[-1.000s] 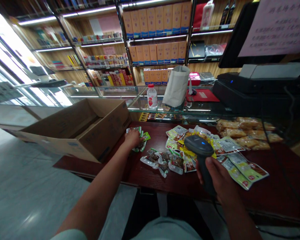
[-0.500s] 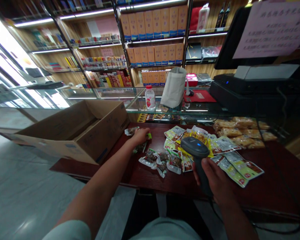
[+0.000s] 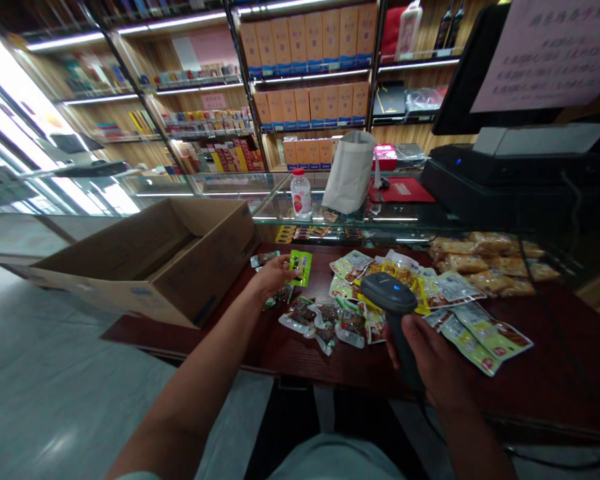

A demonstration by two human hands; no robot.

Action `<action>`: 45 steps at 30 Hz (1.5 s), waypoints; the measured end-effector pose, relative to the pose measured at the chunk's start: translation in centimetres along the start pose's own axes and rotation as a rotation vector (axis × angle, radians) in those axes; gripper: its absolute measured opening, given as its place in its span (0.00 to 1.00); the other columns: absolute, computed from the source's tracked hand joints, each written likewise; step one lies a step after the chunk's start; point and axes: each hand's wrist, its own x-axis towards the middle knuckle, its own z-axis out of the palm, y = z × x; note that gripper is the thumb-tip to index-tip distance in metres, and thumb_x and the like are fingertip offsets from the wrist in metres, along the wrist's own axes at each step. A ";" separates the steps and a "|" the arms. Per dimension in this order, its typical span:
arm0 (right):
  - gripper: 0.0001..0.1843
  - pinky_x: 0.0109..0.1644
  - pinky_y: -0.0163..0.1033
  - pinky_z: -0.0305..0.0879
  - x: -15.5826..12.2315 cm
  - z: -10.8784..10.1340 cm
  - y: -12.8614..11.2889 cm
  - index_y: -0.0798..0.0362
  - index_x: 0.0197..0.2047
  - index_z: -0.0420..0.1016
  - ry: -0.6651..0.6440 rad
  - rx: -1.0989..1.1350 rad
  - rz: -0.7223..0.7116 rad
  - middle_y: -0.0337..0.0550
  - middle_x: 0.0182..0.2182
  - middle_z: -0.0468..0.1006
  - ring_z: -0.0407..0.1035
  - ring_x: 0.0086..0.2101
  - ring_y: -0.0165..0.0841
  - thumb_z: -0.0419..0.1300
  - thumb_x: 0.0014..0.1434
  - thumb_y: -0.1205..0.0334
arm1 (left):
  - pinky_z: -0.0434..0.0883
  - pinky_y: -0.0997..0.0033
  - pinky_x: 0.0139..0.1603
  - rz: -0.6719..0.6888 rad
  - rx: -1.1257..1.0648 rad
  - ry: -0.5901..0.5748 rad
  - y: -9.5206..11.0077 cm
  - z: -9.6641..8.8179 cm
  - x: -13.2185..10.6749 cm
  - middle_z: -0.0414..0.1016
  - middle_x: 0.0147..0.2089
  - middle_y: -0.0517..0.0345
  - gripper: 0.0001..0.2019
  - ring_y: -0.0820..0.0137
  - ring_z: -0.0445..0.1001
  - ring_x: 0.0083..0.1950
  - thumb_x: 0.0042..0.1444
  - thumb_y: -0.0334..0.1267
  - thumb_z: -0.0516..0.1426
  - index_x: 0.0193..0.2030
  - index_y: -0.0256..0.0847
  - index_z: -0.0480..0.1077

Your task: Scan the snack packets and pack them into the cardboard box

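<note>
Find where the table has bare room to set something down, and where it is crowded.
The table is bare along its near edge, in front of the brown-filled packets, and at the right, beyond the flat green packets. A narrower gap lies between the green sachet in the left hand and the heaped packets. Crowded: around the scanner, where packets overlap.

Box (image 3: 207, 270) left of snack packets (image 3: 351, 325)

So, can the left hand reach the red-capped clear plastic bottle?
Probably: nothing covers the bottle beyond the left hand, but its fingers hold a small bright-green packet.
</note>
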 end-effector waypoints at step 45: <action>0.23 0.25 0.36 0.61 -2.3 4.4 -2.0 0.50 0.31 0.74 -0.268 -0.062 -0.079 0.35 0.20 0.70 0.64 0.21 0.31 0.57 0.66 0.39 | 0.65 0.75 0.27 0.201 0.121 0.213 2.5 -1.6 -7.1 0.75 0.26 0.58 0.12 0.73 0.69 0.25 0.46 0.44 0.65 0.34 0.36 0.77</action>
